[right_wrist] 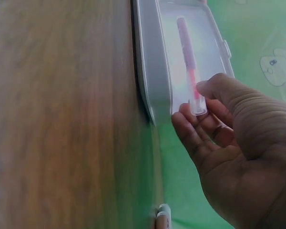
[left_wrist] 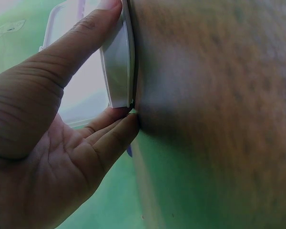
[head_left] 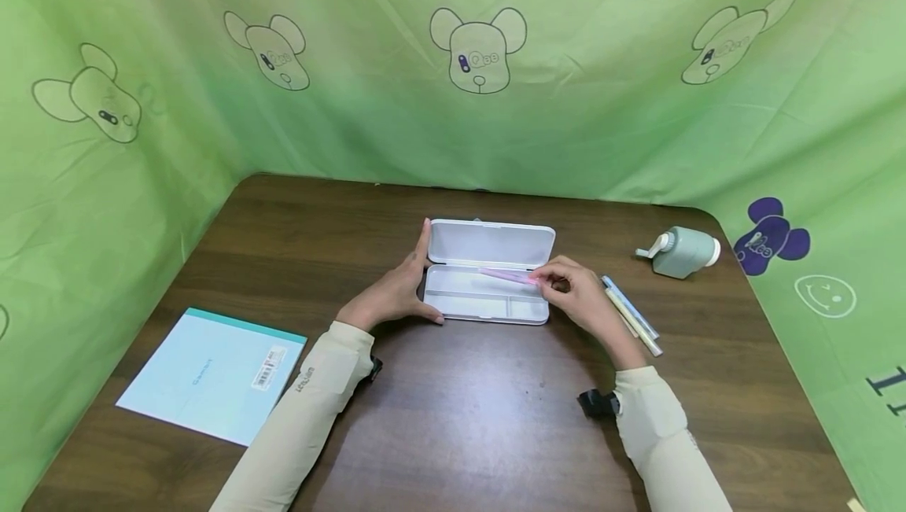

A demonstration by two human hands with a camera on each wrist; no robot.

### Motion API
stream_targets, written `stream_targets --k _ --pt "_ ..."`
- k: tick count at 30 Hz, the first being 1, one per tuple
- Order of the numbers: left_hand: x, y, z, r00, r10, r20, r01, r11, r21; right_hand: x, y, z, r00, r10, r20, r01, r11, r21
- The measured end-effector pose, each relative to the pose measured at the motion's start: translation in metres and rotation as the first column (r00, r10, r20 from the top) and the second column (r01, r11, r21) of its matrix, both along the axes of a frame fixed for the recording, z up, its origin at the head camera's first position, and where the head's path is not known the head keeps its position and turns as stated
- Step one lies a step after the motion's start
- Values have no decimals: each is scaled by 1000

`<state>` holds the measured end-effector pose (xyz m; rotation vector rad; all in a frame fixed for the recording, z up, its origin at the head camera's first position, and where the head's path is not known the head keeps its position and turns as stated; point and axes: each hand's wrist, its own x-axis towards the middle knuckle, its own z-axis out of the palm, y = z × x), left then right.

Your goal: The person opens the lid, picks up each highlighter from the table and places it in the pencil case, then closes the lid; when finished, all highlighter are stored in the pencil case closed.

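Your two hands are apart. With your left hand [head_left: 396, 289] you hold the left end of the open white case [head_left: 463, 306], the thumb at its front edge. With your right hand [head_left: 579, 298] you pinch one end of the pink pen [head_left: 504, 274], which is over the long rear compartment, between your hands. Just beyond your right hand, other pens [head_left: 632, 317] lie on the bench [head_left: 453, 425]; farther right is a bottle [head_left: 685, 252]. A notebook [head_left: 201, 374] lies left of your left hand.
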<state>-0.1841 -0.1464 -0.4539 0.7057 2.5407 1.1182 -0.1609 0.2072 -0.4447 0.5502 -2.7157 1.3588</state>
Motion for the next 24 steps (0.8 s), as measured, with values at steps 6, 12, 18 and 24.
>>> stream_targets --k 6,12,18,24 --pt "8 3 14 1000 13 21 -13 1000 -16 -2 -8 3 1000 19 -3 -19 1000 -18" --pt "7 5 14 999 20 32 -19 1000 -23 -6 -18 1 999 44 3 -43 998 -47" --pt "4 2 9 1000 8 14 -8 1000 -7 -8 -29 0 998 56 -31 -57 998 -20" --pt "1 1 2 1000 16 17 -16 1000 -11 -11 -42 3 995 100 1 -100 993 -62"
